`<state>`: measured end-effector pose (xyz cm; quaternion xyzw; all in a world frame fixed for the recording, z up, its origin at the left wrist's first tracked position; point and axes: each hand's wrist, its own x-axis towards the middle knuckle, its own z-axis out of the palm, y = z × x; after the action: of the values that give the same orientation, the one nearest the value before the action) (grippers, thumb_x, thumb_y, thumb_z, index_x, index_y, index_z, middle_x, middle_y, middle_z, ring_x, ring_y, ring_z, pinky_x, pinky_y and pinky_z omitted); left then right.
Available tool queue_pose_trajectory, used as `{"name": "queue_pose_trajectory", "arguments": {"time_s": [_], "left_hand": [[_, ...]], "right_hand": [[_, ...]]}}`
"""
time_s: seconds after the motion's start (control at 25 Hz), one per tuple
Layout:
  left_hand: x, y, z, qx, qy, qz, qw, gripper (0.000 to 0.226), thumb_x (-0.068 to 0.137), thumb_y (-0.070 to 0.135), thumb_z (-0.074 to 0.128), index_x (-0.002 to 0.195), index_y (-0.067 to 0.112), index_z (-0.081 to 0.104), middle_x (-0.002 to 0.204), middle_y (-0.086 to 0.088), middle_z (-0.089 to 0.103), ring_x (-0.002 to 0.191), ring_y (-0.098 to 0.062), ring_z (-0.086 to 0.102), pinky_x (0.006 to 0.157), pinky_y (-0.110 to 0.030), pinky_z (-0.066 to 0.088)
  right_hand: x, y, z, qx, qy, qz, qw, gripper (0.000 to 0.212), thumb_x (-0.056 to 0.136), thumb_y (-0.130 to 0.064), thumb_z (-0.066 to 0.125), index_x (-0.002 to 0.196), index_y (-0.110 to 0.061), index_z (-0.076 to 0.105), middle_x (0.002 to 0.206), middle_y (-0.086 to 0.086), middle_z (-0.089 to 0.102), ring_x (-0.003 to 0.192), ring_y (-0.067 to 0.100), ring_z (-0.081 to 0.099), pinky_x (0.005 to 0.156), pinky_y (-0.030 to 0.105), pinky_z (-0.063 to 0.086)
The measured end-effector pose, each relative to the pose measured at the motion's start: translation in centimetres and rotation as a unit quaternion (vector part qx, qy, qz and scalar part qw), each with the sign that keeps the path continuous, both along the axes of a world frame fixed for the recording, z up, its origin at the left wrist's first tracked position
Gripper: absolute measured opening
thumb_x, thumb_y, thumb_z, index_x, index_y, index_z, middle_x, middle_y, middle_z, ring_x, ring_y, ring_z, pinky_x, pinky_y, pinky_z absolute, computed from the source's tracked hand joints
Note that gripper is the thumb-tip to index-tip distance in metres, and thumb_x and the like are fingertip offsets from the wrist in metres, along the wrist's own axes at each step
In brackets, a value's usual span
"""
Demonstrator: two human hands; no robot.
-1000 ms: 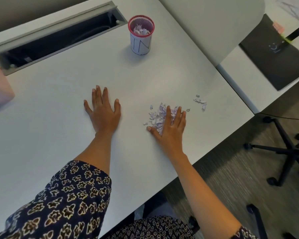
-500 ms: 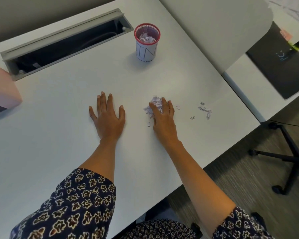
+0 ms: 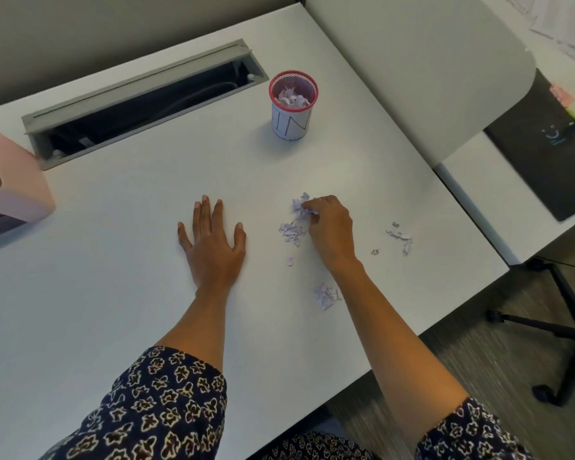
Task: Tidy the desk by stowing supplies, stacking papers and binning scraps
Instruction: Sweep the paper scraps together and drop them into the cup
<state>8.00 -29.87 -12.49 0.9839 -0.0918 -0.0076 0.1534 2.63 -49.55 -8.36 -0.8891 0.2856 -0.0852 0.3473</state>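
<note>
Lilac paper scraps (image 3: 291, 231): lying loose on the white desk (image 3: 130, 234), well short of the red mesh cup (image 3: 292, 104). Right hand (image 3: 329, 227) is pinching a clump in curled fingers, probably for binning. Left hand (image 3: 213, 247) is resting flat with fingers straight, likely bracing. The scatter is trailing lengthwise toward the cup, the bits pointing every way.

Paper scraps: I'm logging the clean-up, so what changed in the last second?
The right hand raked the paper scraps leftward, then its fingers curled and pinched a clump; some bits trail behind by the wrist. The left hand stayed flat on the desk, and the red mesh cup did not move.
</note>
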Motion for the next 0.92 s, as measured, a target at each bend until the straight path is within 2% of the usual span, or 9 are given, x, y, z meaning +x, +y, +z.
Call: {"name": "queue_pose_trajectory", "arguments": {"time_s": [0.12,0.28,0.4,0.52,0.64,0.76,0.92], "left_hand": [[0.0,0.0,0.1,-0.002,-0.002,0.003,1.000,0.059,0.096,0.047,0.034,0.149,0.021,0.030,0.160,0.000,0.020,0.149,-0.014,0.014,0.120,-0.050,0.008],[0.1,-0.2,0.3,-0.006,-0.001,0.006,1.000,0.058,0.095,0.045,0.037,0.148,0.021,0.033,0.160,0.000,0.022,0.148,-0.014,0.016,0.120,-0.049,0.009],[0.1,-0.3,0.5,-0.006,-0.003,0.008,1.000,0.058,0.094,0.044,0.040,0.147,0.021,0.034,0.159,0.001,0.023,0.148,-0.014,0.017,0.120,-0.050,0.010],[0.1,-0.3,0.7,-0.003,0.001,0.013,1.000,0.058,0.094,0.044,0.042,0.147,0.021,0.035,0.159,0.002,0.023,0.148,-0.013,0.017,0.120,-0.050,0.010],[0.2,-0.4,0.9,-0.001,0.009,0.014,1.000,0.059,0.093,0.045,0.041,0.147,0.022,0.033,0.160,0.002,0.022,0.148,-0.013,0.016,0.120,-0.049,0.010],[0.3,-0.5,1.0,0.006,0.012,0.017,1.000,0.060,0.093,0.045,0.039,0.148,0.023,0.032,0.160,0.003,0.020,0.148,-0.012,0.015,0.120,-0.049,0.009],[0.4,-0.5,0.9,0.016,0.018,0.019,1.000,0.061,0.093,0.046,0.038,0.148,0.024,0.031,0.161,0.004,0.018,0.149,-0.011,0.013,0.120,-0.049,0.009]], "right_hand": [[1.5,-1.7,1.5,0.109,0.020,-0.055,0.992,0.026,0.090,0.000,0.058,0.104,-0.013,0.075,0.109,0.007,0.071,0.094,0.019,0.066,0.082,0.019,0.049],[4.5,-4.1,4.2,0.261,-0.025,-0.083,0.961,0.015,0.084,-0.002,0.068,0.094,-0.010,0.076,0.089,0.011,0.074,0.083,0.022,0.070,0.086,0.036,0.059],[7.7,-5.7,7.2,0.280,-0.045,-0.076,0.956,0.012,0.085,-0.005,0.071,0.096,-0.007,0.076,0.087,0.011,0.073,0.079,0.020,0.071,0.083,0.031,0.059],[12.0,-7.2,9.2,0.243,-0.041,-0.058,0.967,0.012,0.081,-0.002,0.073,0.091,-0.010,0.076,0.091,0.012,0.072,0.081,0.024,0.070,0.081,0.032,0.060],[16.6,-8.1,10.1,0.144,-0.011,-0.031,0.989,0.019,0.076,0.000,0.073,0.082,-0.017,0.078,0.098,0.011,0.071,0.085,0.028,0.069,0.080,0.034,0.059],[20.3,-7.9,11.3,-0.011,0.090,0.031,0.995,0.020,0.087,-0.009,0.065,0.104,-0.012,0.075,0.106,0.008,0.069,0.092,0.026,0.065,0.076,0.026,0.050],[23.2,-6.9,11.8,-0.121,0.193,0.131,0.965,0.038,0.086,-0.029,0.071,0.120,-0.012,0.067,0.122,0.008,0.065,0.108,0.029,0.062,0.092,0.033,0.050]]}}
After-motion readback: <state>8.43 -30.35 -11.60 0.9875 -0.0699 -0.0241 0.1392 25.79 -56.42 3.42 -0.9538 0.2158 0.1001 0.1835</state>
